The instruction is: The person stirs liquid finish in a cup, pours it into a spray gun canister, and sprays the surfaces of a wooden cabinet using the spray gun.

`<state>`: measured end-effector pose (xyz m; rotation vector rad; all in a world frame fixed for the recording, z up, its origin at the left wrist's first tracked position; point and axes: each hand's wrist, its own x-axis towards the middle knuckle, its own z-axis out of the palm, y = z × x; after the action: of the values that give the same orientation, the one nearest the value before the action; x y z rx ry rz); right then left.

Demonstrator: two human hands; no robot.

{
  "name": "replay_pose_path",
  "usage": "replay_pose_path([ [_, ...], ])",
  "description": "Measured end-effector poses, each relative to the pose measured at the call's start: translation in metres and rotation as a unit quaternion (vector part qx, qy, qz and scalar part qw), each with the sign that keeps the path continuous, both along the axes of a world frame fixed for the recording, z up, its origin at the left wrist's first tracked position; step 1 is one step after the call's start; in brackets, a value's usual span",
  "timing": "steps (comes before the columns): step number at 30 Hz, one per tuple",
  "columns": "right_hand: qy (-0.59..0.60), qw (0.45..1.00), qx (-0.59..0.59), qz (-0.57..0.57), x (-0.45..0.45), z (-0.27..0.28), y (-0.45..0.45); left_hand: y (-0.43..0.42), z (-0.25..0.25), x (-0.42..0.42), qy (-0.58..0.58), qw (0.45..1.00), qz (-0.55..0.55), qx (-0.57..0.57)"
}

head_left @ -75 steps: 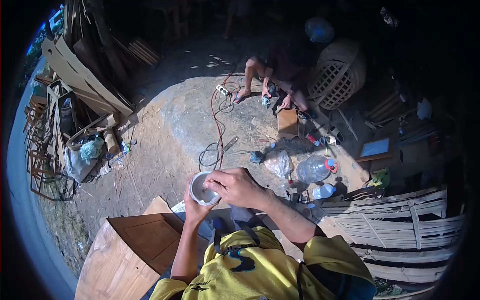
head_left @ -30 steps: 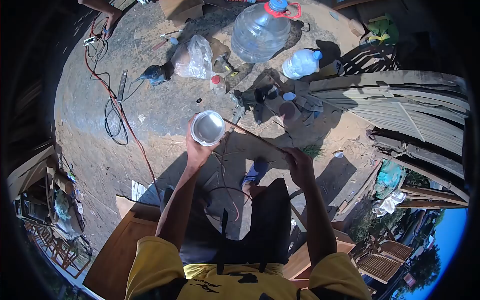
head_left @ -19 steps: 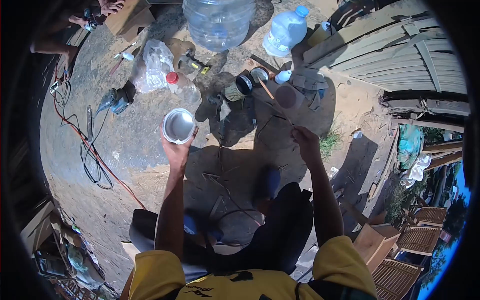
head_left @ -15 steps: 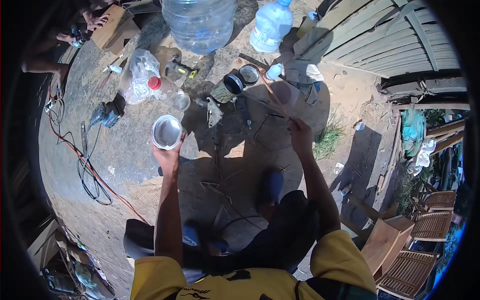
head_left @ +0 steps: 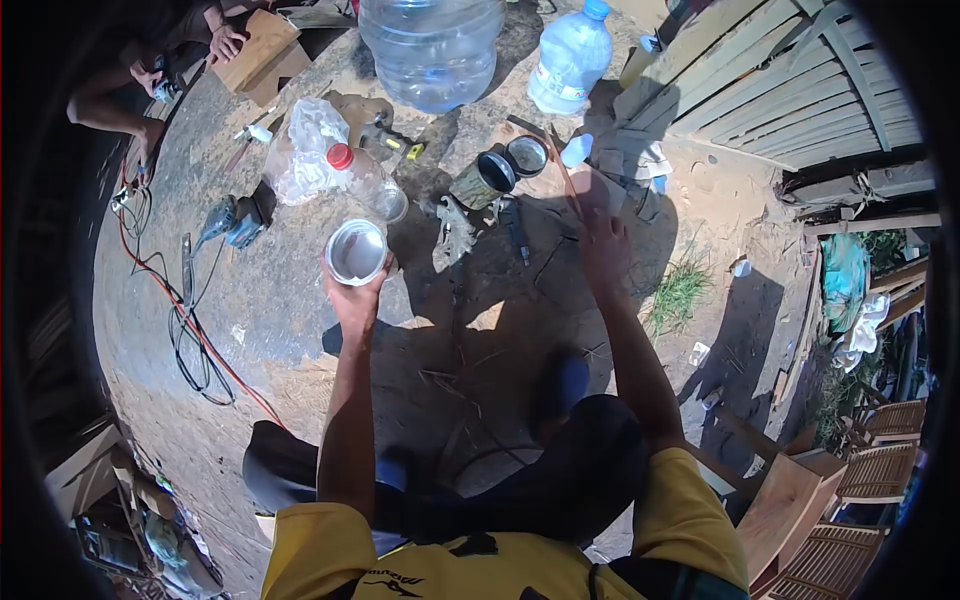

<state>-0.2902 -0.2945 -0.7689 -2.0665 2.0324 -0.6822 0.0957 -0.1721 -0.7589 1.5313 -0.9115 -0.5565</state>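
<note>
My left hand is wrapped round a white plastic cup, its open top facing up. A thin brown stick runs up from my right hand, whose fingers are on its lower end. The stick's upper end lies just right of a small round open tin. A dark-rimmed can lies tilted to the left of that tin. Beside them is a white bottle cap-like piece. A clear bottle with a red cap lies above the cup.
A large water jug and a smaller blue-capped bottle stand at the top. A plastic bag, a blue power tool and cables are at left. Another person's hand rests on a wooden box. Slatted wood is at right.
The view has tilted down to the ground as I lowered myself. The stick has left the cup and moved right with my right hand, beside the tins. The cup stays in my left hand.
</note>
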Motion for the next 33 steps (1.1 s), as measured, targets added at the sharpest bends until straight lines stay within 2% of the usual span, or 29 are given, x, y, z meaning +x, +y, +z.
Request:
replay_pose_path([
  [2,0.006,0.993,-0.108,0.048,0.013,-0.001,0.006,0.002,0.003,0.002,-0.002,1.000,-0.009,-0.005],
  [3,-0.001,0.993,-0.106,0.060,0.033,0.000,0.012,0.003,0.010,0.002,-0.046,0.999,-0.013,0.000],
  [4,-0.135,0.984,0.025,0.110,0.067,0.002,0.021,0.008,0.015,0.007,-0.059,0.998,-0.008,0.010],
  [5,-0.256,0.944,0.153,0.145,0.085,0.005,0.027,0.006,0.017,0.004,-0.065,0.998,-0.015,0.016],
  [7,-0.250,0.935,0.164,0.189,0.112,-0.047,0.021,0.008,0.012,0.004,-0.047,0.999,-0.013,0.001],
  [8,-0.252,0.934,0.164,0.192,0.127,-0.040,0.018,0.009,0.014,0.003,-0.064,0.998,-0.016,0.009],
  [10,-0.182,0.928,0.279,0.169,0.150,-0.019,0.013,0.010,0.021,-0.002,-0.056,0.998,-0.028,0.013],
  [11,-0.183,0.928,0.277,0.167,0.156,-0.029,0.014,0.012,0.026,-0.005,-0.056,0.998,-0.030,0.011],
  [13,-0.263,0.937,0.075,0.220,0.160,-0.061,0.014,0.013,0.031,-0.010,-0.070,0.996,-0.044,0.014],
  [17,-0.213,0.950,0.082,0.214,0.154,-0.044,0.032,0.013,0.032,-0.018,0.005,0.998,-0.068,-0.002],
  [21,-0.170,0.955,0.079,0.230,0.123,-0.006,0.063,0.009,0.040,-0.027,-0.025,0.996,-0.080,0.011],
  [26,-0.069,0.972,0.055,0.218,0.076,0.029,0.098,-0.009,0.045,-0.047,0.009,0.992,-0.125,-0.026],
  [31,-0.042,0.976,0.073,0.198,0.036,0.052,0.116,-0.044,0.051,-0.072,-0.025,0.989,-0.141,-0.023],
  [33,-0.047,0.977,0.072,0.198,0.025,0.057,0.121,-0.061,0.045,-0.078,0.059,0.981,-0.180,-0.034],
])
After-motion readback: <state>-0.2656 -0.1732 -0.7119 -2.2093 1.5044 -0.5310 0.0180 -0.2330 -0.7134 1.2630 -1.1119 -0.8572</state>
